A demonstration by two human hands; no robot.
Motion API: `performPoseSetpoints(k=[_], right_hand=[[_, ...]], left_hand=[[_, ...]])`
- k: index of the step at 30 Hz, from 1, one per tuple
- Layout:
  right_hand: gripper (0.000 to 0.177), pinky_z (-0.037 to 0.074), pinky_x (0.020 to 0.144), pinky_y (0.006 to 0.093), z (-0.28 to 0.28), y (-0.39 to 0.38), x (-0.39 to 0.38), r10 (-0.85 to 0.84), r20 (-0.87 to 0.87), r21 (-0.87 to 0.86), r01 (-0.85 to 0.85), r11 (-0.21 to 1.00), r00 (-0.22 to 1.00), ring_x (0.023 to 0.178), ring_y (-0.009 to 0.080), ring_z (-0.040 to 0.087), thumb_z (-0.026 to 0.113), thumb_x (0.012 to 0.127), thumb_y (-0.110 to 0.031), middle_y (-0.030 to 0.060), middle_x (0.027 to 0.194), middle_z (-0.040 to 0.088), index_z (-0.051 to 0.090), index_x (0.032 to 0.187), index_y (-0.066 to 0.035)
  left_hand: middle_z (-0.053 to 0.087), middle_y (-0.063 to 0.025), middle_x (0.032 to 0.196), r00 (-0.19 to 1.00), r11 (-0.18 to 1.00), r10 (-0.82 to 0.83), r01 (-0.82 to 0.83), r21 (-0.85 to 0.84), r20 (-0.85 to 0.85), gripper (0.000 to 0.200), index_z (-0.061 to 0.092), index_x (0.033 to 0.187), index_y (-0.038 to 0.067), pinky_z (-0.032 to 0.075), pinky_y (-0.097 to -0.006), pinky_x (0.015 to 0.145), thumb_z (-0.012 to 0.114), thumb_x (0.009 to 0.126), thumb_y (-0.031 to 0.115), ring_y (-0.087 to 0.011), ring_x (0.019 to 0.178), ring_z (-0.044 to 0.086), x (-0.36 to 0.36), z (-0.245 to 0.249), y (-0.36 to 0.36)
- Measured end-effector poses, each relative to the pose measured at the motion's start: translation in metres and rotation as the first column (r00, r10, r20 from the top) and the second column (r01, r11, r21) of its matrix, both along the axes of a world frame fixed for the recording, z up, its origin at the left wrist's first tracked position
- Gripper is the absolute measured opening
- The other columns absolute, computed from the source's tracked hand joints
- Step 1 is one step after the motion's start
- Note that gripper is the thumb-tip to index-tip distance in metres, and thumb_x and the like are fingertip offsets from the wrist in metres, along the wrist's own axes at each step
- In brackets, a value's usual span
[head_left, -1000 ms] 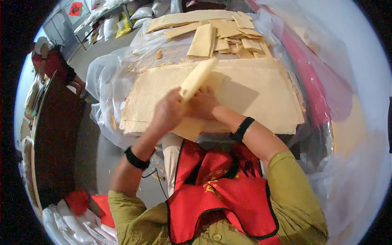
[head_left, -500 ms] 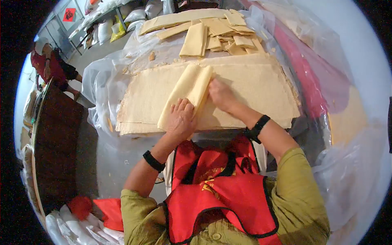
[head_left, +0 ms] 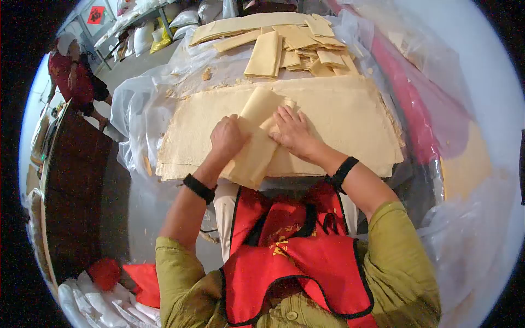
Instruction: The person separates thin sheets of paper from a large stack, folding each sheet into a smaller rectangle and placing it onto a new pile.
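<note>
A folded pale yellow sheet [head_left: 252, 156], which looks like tofu skin, lies slantwise on a wide stack of similar sheets [head_left: 350, 126]. My left hand [head_left: 227, 136] is closed at the folded sheet's left edge, its fingertips hidden underneath. On the other side, my right hand [head_left: 295, 131] rests with fingers stretched over the right part of the fold, where the layer looks creased. The near end of the folded sheet hangs slightly past the stack's front edge.
Behind the stack lies a pile of folded yellow pieces [head_left: 295, 41]. Clear plastic sheeting [head_left: 134, 109] drapes the table's left side. A dark brown board [head_left: 76, 191] stands at left; another person [head_left: 71, 76] is beyond it. White sacks [head_left: 183, 19] sit at the back.
My left hand has moved up and left to the fold's left edge and closed. My right hand has opened out onto the sheet, and the fold has shifted and creased.
</note>
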State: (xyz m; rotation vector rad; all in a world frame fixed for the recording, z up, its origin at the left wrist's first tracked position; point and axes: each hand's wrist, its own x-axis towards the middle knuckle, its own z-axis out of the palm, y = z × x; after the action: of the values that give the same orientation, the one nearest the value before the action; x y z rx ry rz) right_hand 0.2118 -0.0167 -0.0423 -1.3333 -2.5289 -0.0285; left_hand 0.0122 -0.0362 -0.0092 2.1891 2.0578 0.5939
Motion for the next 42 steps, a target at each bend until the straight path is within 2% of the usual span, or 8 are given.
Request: performPoseSetpoints(k=[3, 6, 10, 13, 16, 30, 34, 42], right_hand=[[0.071, 0.021, 0.100, 0.0441, -0.009, -0.002, -0.001, -0.077, -0.300, -0.022, 0.074, 0.997, 0.951, 0.123, 0.0352, 0.025, 0.054, 0.079, -0.037, 0.0257, 0.132, 0.025, 0.024, 0.127, 0.006], [0.070, 0.036, 0.092, 0.0379, -0.001, -0.009, -0.004, -0.186, -0.605, -0.043, 0.202, 0.978, 0.774, 0.108, 0.0322, 0.045, 0.060, 0.077, -0.030, 0.0249, 0.121, 0.041, 0.026, 0.125, 0.007], [0.040, 0.046, 0.069, 0.0250, 0.012, -0.006, -0.003, -0.555, -0.756, -0.655, -0.401, 0.640, 0.348, 0.077, 0.0112, 0.056, 0.060, 0.080, -0.022, 0.0076, 0.091, 0.059, 0.047, 0.106, 0.005], [0.031, 0.046, 0.070, 0.0252, 0.008, -0.011, -0.006, -0.511, -0.787, -0.614, -0.528, 0.587, 0.346, 0.078, 0.0105, 0.055, 0.059, 0.082, -0.019, 0.0069, 0.092, 0.059, 0.051, 0.101, 0.004], [0.029, 0.046, 0.071, 0.0259, -0.004, -0.010, -0.006, -0.328, -0.596, -0.710, -0.290, 0.642, 0.733, 0.079, 0.0109, 0.055, 0.057, 0.082, -0.017, 0.0057, 0.092, 0.058, 0.051, 0.103, 0.003], [0.028, 0.046, 0.063, 0.0327, 0.065, 0.019, -0.023, -0.234, -0.573, -0.531, -0.138, 0.836, 0.785, 0.067, 0.0166, 0.055, 0.050, 0.084, -0.027, 0.0069, 0.075, 0.059, 0.057, 0.091, 0.000], [0.036, 0.048, 0.054, 0.0247, 0.110, 0.082, -0.026, -0.433, -0.832, -0.545, -0.362, 0.756, 0.347, 0.062, 0.0122, 0.057, 0.047, 0.086, -0.038, 0.0055, 0.082, 0.058, 0.053, 0.094, -0.003], [0.026, 0.048, 0.059, 0.0319, 0.022, 0.024, -0.002, -0.136, -0.622, -0.360, -0.126, 0.925, 0.771, 0.068, 0.0231, 0.061, 0.052, 0.081, -0.020, 0.0142, 0.081, 0.059, 0.052, 0.096, 0.001]], left_hand=[[0.060, -0.0137, 0.081, 0.981, 0.917, -0.013, 0.089, -0.389, 0.193, 0.031, 0.057, 0.095, 0.000, 0.049, -0.0381, 0.059, 0.064, 0.071, 0.017, -0.0265, 0.066, 0.059, -0.010, 0.011, 0.020], [0.061, -0.0132, 0.080, 0.332, 0.882, 0.234, 0.323, -0.344, 0.914, 0.032, 0.055, 0.096, -0.005, 0.049, -0.0342, 0.057, 0.063, 0.073, 0.015, -0.0218, 0.065, 0.060, -0.016, -0.016, 0.009], [0.060, -0.0102, 0.081, 0.013, 0.907, 0.322, 0.281, -0.312, 0.947, 0.027, 0.055, 0.093, -0.005, 0.049, -0.0309, 0.059, 0.061, 0.076, 0.014, -0.0195, 0.067, 0.059, 0.000, -0.008, -0.021], [0.060, -0.0105, 0.082, -0.006, 0.904, 0.316, 0.305, -0.299, 0.949, 0.027, 0.054, 0.095, -0.004, 0.049, -0.0319, 0.061, 0.060, 0.078, 0.016, -0.0198, 0.068, 0.059, -0.003, -0.015, -0.019], [0.059, -0.0108, 0.083, -0.192, 0.912, 0.352, 0.289, -0.290, 0.916, 0.025, 0.054, 0.095, -0.002, 0.050, -0.0332, 0.061, 0.058, 0.080, 0.017, -0.0206, 0.069, 0.059, -0.019, -0.012, -0.004], [0.059, -0.0125, 0.090, -0.242, 0.987, 0.134, 0.120, -0.107, 0.961, 0.033, 0.052, 0.098, -0.001, 0.049, -0.0349, 0.069, 0.051, 0.085, 0.029, -0.0222, 0.078, 0.059, -0.073, 0.023, 0.034], [0.060, -0.0114, 0.098, 0.017, 0.991, 0.118, 0.063, -0.119, 0.993, 0.035, 0.053, 0.098, 0.002, 0.047, -0.0325, 0.075, 0.051, 0.085, 0.033, -0.0201, 0.091, 0.058, -0.104, 0.026, 0.000], [0.056, -0.0132, 0.100, -0.175, 0.935, 0.318, -0.104, -0.339, 0.932, 0.027, 0.049, 0.101, -0.001, 0.048, -0.0361, 0.075, 0.052, 0.083, 0.018, -0.0238, 0.092, 0.057, -0.115, -0.019, -0.107]])
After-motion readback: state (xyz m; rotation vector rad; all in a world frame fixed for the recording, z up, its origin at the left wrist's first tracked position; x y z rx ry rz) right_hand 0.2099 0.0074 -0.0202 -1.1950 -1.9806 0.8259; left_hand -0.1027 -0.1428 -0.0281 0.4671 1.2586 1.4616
